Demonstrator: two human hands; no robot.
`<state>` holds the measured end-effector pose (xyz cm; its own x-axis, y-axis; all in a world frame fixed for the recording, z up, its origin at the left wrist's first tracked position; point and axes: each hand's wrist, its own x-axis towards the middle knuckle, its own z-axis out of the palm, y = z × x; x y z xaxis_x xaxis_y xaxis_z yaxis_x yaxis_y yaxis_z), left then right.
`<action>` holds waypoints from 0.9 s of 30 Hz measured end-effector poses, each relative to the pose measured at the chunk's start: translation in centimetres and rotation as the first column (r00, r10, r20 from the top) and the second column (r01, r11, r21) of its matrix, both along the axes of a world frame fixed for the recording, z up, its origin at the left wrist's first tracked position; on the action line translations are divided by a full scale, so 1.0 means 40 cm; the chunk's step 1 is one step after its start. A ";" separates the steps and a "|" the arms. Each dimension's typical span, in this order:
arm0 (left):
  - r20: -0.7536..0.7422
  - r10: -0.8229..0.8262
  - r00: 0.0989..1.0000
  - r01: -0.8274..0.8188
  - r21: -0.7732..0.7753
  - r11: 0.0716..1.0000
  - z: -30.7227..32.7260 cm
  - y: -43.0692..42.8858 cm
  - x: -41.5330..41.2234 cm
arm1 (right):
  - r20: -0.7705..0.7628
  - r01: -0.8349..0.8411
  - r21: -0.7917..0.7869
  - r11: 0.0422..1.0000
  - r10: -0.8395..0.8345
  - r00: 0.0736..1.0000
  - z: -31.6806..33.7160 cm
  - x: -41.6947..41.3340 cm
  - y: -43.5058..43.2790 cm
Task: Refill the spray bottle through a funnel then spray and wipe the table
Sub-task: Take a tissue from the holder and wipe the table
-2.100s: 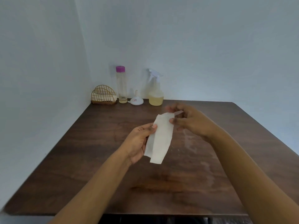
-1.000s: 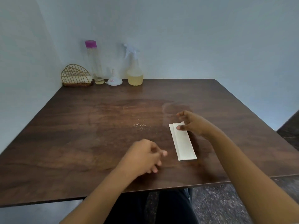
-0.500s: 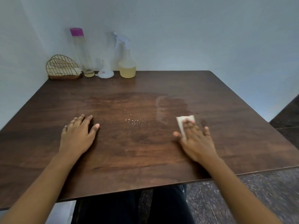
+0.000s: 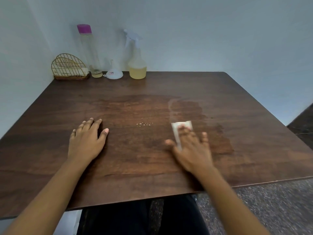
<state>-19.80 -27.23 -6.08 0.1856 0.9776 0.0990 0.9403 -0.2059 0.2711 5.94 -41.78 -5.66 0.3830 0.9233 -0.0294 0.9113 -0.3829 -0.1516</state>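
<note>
The folded paper napkin [image 4: 182,127] lies flat on the table [image 4: 152,175] under the right hand [image 4: 191,150]. Only its far end shows past the fingertips, plus a strip beside the thumb. Its long side runs away from the person, in line with the fingers. That hand is flat, fingers spread, pressing the napkin down; it is blurred, so finer detail is hard to read. The left hand [image 4: 86,141] rests flat on the bare wood, fingers straight and close together, holding nothing.

I judge this to be the wiping step. A small cluster of droplets [image 4: 144,123] sits between the two hands, about level with the fingertips and to the left of the right hand. The right hand is the nearer of the two. A sideways sweep to the left would carry the napkin's long edge across the droplets. A darker wet patch [image 4: 194,112] spreads beyond and to the right of the right hand.

Well beyond the left hand, along the wall, stand one wire holder [image 4: 69,67], which seems to hold more napkins, one tall bottle with a pink cap [image 4: 89,53], one funnel [image 4: 113,74] and one spray bottle [image 4: 136,65] partly filled with yellowish liquid. Counted: one napkin in use, two hands, one droplet cluster, one wet patch.
</note>
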 end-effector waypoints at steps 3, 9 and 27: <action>0.003 -0.003 1.000 0.003 0.005 1.000 -0.002 -0.001 -0.001 | 0.030 0.245 -0.108 0.963 -0.243 0.969 0.024 0.139 -0.055; 0.047 -0.002 0.999 0.001 0.011 1.000 -0.001 0.006 -0.003 | -0.069 -0.049 0.022 0.999 0.050 0.996 0.005 -0.182 0.088; 0.034 -0.032 0.999 0.031 0.017 0.999 0.011 0.091 -0.032 | -0.097 -0.133 -0.004 0.991 0.132 0.986 0.004 -0.250 0.239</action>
